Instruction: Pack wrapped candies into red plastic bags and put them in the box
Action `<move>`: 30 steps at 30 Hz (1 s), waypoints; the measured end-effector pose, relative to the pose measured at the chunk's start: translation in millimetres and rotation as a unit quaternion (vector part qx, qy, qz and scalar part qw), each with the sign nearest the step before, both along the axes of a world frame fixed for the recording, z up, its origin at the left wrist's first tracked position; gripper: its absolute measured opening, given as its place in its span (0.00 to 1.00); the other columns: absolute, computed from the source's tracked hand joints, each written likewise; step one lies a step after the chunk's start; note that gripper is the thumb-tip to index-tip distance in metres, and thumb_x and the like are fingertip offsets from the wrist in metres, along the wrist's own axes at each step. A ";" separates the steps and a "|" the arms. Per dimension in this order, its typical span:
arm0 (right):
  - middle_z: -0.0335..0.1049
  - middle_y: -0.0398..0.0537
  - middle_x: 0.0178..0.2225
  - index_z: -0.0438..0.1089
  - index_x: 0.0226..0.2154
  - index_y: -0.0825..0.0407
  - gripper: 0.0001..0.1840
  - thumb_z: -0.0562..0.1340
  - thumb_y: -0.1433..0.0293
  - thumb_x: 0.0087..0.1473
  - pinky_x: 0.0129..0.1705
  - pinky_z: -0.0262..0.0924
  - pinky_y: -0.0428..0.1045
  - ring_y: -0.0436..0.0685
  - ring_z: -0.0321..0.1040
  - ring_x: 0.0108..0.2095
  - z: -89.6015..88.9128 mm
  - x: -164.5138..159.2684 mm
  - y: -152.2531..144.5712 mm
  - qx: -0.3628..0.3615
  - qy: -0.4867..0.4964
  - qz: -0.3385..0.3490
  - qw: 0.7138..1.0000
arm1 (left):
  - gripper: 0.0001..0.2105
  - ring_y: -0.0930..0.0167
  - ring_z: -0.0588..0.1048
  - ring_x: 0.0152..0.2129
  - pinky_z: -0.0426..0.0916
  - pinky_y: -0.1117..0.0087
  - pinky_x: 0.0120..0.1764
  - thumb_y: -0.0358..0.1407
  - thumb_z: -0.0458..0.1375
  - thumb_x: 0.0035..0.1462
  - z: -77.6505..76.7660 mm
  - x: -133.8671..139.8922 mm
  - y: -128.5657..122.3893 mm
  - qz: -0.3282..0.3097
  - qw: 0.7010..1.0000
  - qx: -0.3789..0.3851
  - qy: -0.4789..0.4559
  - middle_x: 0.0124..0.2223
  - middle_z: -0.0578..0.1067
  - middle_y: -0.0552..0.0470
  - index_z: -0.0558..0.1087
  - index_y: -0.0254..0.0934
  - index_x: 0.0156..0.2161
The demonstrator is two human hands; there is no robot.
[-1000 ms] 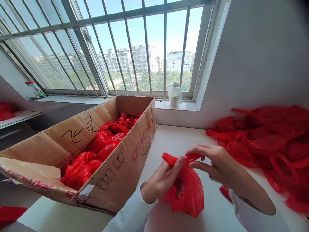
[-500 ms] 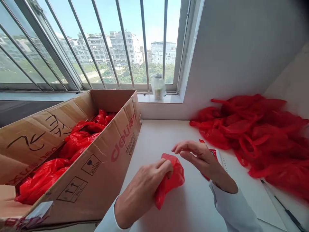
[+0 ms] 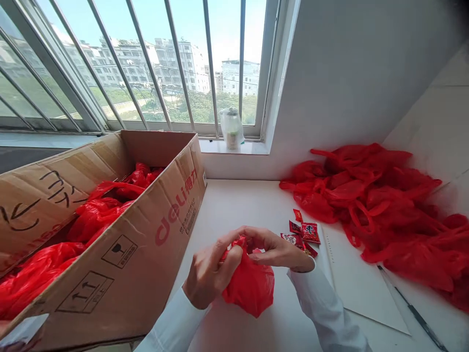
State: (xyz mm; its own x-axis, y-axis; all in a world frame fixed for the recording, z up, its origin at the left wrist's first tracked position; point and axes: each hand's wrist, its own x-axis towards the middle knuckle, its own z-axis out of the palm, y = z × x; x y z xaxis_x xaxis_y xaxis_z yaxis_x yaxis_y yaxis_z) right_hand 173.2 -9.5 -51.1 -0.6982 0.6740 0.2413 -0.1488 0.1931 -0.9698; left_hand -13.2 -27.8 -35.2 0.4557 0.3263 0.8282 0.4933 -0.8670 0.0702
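A small red plastic bag [image 3: 252, 288] hangs bunched over the white tabletop, its lower part rounded. My left hand [image 3: 212, 269] is closed on the gathered top of the bag, thumb pressed against the plastic. From the other side my right hand [image 3: 273, 249] pinches the same gathered top, fingers curled close to the left fingertips. Part of the bag's neck is hidden between the hands. Just beyond my right wrist lie several small red printed packets [image 3: 310, 232], partly covered by that hand.
On the left stands a long cardboard box [image 3: 157, 249] holding red plastic bags [image 3: 98, 215]. A heap of red bags [image 3: 366, 195] covers the right side. Near it lie a notebook [image 3: 362, 278] and a pen-like black tool [image 3: 417, 313]. A bagged jar [image 3: 232, 129] sits on the windowsill.
My right hand has come down and left onto the bag's top. The bag now hangs with its top gathered between both hands. The view has shifted slightly right, uncovering the packets.
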 end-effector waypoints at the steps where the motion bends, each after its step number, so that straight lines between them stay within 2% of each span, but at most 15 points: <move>1: 0.61 0.42 0.34 0.67 0.41 0.54 0.10 0.61 0.70 0.54 0.36 0.56 0.45 0.48 0.57 0.33 -0.2 -1.1 -1.0 0.002 -0.015 0.000 1.000 | 0.14 0.80 0.62 0.17 0.58 0.77 0.22 0.25 0.43 0.65 -0.3 0.0 -0.7 0.015 1.000 -0.006 0.004 0.36 0.73 0.50 0.64 0.36 0.29; 3: 0.59 0.38 0.28 0.67 0.33 0.55 0.04 0.62 0.73 0.51 0.32 0.54 0.44 0.46 0.54 0.29 -1.6 -3.0 -2.4 -0.003 -0.033 -0.009 0.999 | 0.16 0.80 0.62 0.16 0.57 0.78 0.21 0.25 0.42 0.65 -0.4 -0.3 -1.7 0.034 0.999 -0.028 0.020 0.34 0.72 0.50 0.65 0.36 0.27; 4: 0.60 0.38 0.29 0.67 0.33 0.55 0.05 0.62 0.73 0.50 0.32 0.55 0.44 0.46 0.55 0.29 -2.5 -3.3 -2.8 -0.017 -0.028 -0.016 0.999 | 0.17 0.80 0.61 0.16 0.57 0.78 0.21 0.25 0.41 0.65 -0.3 -1.0 -2.0 0.034 0.998 -0.037 0.029 0.33 0.72 0.51 0.65 0.36 0.26; 7: 0.68 0.44 0.37 0.65 0.47 0.52 0.19 0.64 0.70 0.52 0.38 0.60 0.45 0.48 0.63 0.35 -3.2 0.7 -4.1 -0.090 0.029 -0.034 0.995 | 0.17 0.80 0.65 0.18 0.60 0.79 0.22 0.26 0.42 0.66 0.4 -6.8 -3.7 0.032 0.996 -0.041 0.073 0.36 0.73 0.49 0.66 0.35 0.26; 8: 0.69 0.46 0.39 0.65 0.49 0.52 0.20 0.64 0.69 0.53 0.39 0.62 0.46 0.49 0.65 0.36 -2.7 3.2 -5.0 -0.103 0.042 -0.041 0.993 | 0.16 0.80 0.68 0.20 0.61 0.79 0.23 0.25 0.42 0.65 0.8 -10.0 -4.9 0.036 0.995 -0.037 0.091 0.37 0.74 0.48 0.67 0.34 0.28; 11: 0.71 0.47 0.33 0.72 0.39 0.55 0.11 0.63 0.66 0.54 0.37 0.63 0.46 0.49 0.66 0.32 1.5 10.8 -10.4 -0.084 0.030 -0.093 0.992 | 0.13 0.75 0.74 0.28 0.67 0.77 0.27 0.24 0.44 0.64 2.5 -21.5 -11.5 0.043 0.989 -0.019 0.139 0.43 0.73 0.43 0.68 0.34 0.33; 14: 0.70 0.45 0.29 0.73 0.33 0.55 0.10 0.64 0.64 0.54 0.35 0.62 0.46 0.48 0.65 0.30 7.0 14.8 -20.7 -0.066 -0.018 -0.145 0.987 | 0.07 0.69 0.74 0.36 0.71 0.73 0.33 0.27 0.49 0.64 2.8 -33.0 -22.5 0.030 0.989 -0.005 0.147 0.43 0.72 0.43 0.68 0.34 0.37; 16: 0.71 0.45 0.28 0.74 0.31 0.55 0.10 0.64 0.64 0.53 0.34 0.61 0.46 0.49 0.65 0.30 8.6 15.0 -28.4 -0.051 -0.055 -0.161 0.984 | 0.07 0.66 0.73 0.38 0.72 0.67 0.39 0.31 0.49 0.65 -1.3 -39.2 -31.5 0.027 0.989 0.007 0.142 0.41 0.71 0.43 0.67 0.33 0.36; 18: 0.72 0.46 0.27 0.74 0.30 0.55 0.10 0.64 0.64 0.53 0.34 0.60 0.46 0.49 0.65 0.30 6.2 14.1 -34.5 -0.036 -0.085 -0.163 0.982 | 0.11 0.62 0.72 0.42 0.72 0.59 0.45 0.33 0.46 0.66 -11.1 -43.6 -41.1 0.027 0.990 0.019 0.137 0.40 0.70 0.41 0.68 0.32 0.35; 20: 0.73 0.46 0.28 0.74 0.30 0.55 0.10 0.64 0.63 0.53 0.35 0.60 0.46 0.50 0.66 0.31 -1.1 14.3 -37.4 -0.055 -0.102 -0.159 0.980 | 0.12 0.60 0.71 0.44 0.69 0.52 0.48 0.32 0.44 0.65 -26.4 -47.0 -50.6 0.025 0.992 0.024 0.122 0.41 0.69 0.40 0.68 0.32 0.35; 23: 0.73 0.46 0.29 0.73 0.30 0.54 0.11 0.64 0.63 0.53 0.36 0.60 0.46 0.50 0.67 0.31 -18.5 21.4 -36.2 -0.122 -0.100 -0.173 0.972 | 0.12 0.60 0.70 0.45 0.66 0.47 0.50 0.28 0.43 0.64 -54.1 -53.4 -64.1 0.038 0.996 0.004 0.082 0.44 0.68 0.40 0.69 0.31 0.42; 26: 0.71 0.45 0.29 0.73 0.30 0.54 0.11 0.64 0.62 0.53 0.36 0.59 0.47 0.50 0.65 0.31 -38.0 37.7 -30.7 -0.134 -0.120 -0.214 0.960 | 0.16 0.60 0.68 0.49 0.61 0.44 0.54 0.31 0.39 0.66 -77.6 -62.6 -77.3 0.065 0.994 -0.043 0.080 0.48 0.68 0.38 0.68 0.32 0.48; 27: 0.70 0.45 0.28 0.73 0.30 0.54 0.11 0.64 0.62 0.52 0.36 0.59 0.47 0.50 0.64 0.31 -44.1 43.9 -28.4 -0.129 -0.132 -0.233 0.955 | 0.17 0.60 0.68 0.50 0.59 0.43 0.56 0.33 0.39 0.67 -83.4 -65.6 -81.9 0.074 0.992 -0.061 0.081 0.47 0.69 0.39 0.70 0.33 0.47; 30: 0.68 0.44 0.26 0.73 0.30 0.54 0.14 0.64 0.59 0.51 0.35 0.59 0.48 0.51 0.63 0.29 -57.3 59.1 -22.3 -0.113 -0.159 -0.286 0.938 | 0.17 0.63 0.70 0.46 0.52 0.46 0.61 0.35 0.41 0.67 -95.5 -71.4 -95.2 0.096 0.988 -0.096 0.072 0.39 0.73 0.46 0.70 0.36 0.33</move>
State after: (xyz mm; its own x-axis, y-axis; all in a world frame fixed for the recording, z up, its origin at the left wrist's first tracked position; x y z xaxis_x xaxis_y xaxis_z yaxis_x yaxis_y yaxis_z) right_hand 232.3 -31.8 -108.4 -0.2192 0.9691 -0.1130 0.2200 -0.0637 -0.9734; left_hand -84.6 -122.9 -130.7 0.4786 0.5635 0.6734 0.6640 -0.7341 0.1423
